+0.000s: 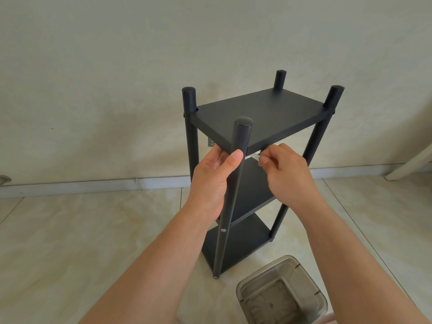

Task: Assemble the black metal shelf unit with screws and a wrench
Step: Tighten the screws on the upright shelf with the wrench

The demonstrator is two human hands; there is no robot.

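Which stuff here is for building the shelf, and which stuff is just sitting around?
For the job:
- shelf
- front post, gripped by the left hand
- small silver tool, pinched by the right hand

Just sitting around:
- clear plastic tub on the floor

Matt black shelf unit (257, 113) with smooth posts; translucent plastic container (280, 293) at five o'clock; glossy tiled floor (93, 230)
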